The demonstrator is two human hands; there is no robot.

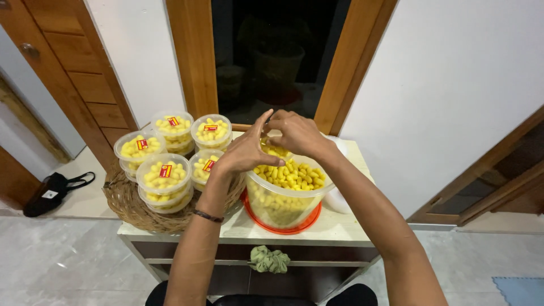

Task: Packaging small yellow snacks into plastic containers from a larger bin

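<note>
My left hand [245, 148] and my right hand [297, 133] meet above a large clear tub [283, 207] full of small yellow snack pieces. Between the fingers of both hands is a small clear container with yellow pieces in it [276, 148], mostly hidden by the hands. The tub stands on an orange lid [266, 225] on a pale low table [334, 226]. A dark band sits on my left wrist.
A woven basket [127, 204] at the table's left holds several sealed round tubs of yellow pieces with red labels [164, 173]. A green cloth [270, 259] lies on the shelf below. A black bag [48, 192] rests on the floor at left. A dark open doorway is behind.
</note>
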